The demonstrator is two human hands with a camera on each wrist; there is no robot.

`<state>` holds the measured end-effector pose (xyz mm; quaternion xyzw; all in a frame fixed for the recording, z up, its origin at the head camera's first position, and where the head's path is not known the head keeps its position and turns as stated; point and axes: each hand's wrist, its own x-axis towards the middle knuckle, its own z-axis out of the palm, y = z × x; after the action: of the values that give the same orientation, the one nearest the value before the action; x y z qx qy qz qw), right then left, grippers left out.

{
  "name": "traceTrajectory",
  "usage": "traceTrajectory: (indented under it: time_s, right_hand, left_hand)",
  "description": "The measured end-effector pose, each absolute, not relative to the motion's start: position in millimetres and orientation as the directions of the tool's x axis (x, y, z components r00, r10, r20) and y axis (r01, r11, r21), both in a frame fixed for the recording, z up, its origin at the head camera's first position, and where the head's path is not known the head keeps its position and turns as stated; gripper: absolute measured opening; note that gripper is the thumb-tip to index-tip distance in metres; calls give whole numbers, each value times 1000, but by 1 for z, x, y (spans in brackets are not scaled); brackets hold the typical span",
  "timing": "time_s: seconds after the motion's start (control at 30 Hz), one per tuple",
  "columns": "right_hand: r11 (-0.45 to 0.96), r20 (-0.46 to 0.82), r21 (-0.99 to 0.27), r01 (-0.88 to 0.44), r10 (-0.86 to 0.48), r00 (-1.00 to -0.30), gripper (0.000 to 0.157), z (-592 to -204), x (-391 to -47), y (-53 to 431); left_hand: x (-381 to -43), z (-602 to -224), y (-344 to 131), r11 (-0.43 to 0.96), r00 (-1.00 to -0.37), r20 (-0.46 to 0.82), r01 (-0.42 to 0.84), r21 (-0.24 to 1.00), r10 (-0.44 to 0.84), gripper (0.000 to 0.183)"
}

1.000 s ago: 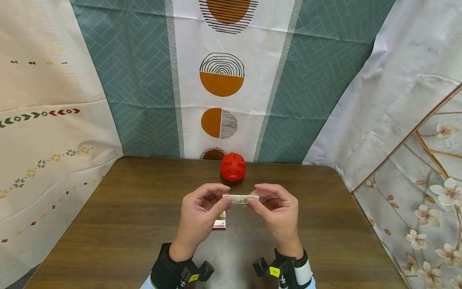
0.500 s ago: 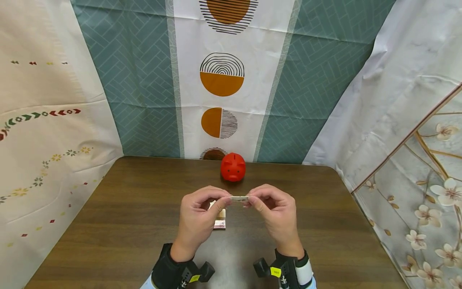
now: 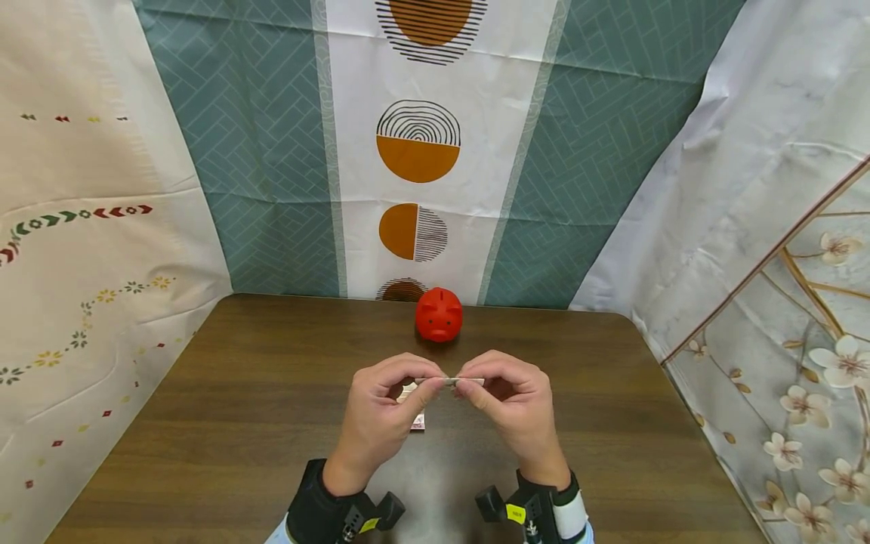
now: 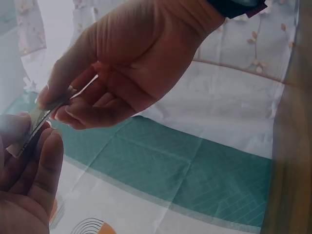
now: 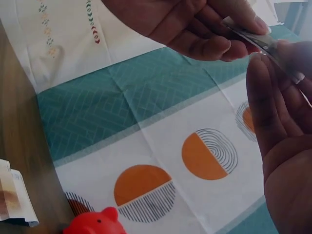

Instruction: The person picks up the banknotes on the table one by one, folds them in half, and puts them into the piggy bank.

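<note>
A narrow folded banknote (image 3: 450, 381) is stretched sideways between my two hands, above the table and seen almost edge-on in the head view. My left hand (image 3: 384, 412) pinches it with thumb and fingertips, left of its middle. From the other side my right hand (image 3: 514, 408) pinches it the same way, the fingertips of both hands close together. In the right wrist view the folded banknote (image 5: 265, 43) shows as a pale slanted strip, partly covered by both thumbs. Behind my left hand, other paper notes (image 3: 418, 421) lie on the table, partly hidden.
A red piggy bank (image 3: 439, 316) with a slot on top stands near the back edge of the brown wooden table (image 3: 272, 363), beyond my hands. Patterned cloth (image 3: 272, 151) hangs behind the table, and pale curtains (image 3: 734, 249) flank it.
The folded banknote has turned from showing its flat face to nearly edge-on. Both hands have come closer together, their pinches sliding inward along it. The piggy bank stays where it was.
</note>
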<state>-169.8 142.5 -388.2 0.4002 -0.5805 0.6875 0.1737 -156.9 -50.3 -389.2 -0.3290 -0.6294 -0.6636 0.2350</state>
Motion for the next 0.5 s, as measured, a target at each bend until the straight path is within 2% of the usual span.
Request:
traceTrajectory:
  time_s: [0.2, 0.5]
  right_hand:
    - [-255, 771, -637, -727, -215, -600, 25, -389, -170, 140]
    - [-251, 772, -635, -730, -239, -589, 28, -390, -170, 138]
  left_hand:
    - [-157, -389, -49, -83, -648, 753, 749, 657, 112, 23]
    - [-156, -389, -49, -28, -637, 760, 764, 645, 127, 14]
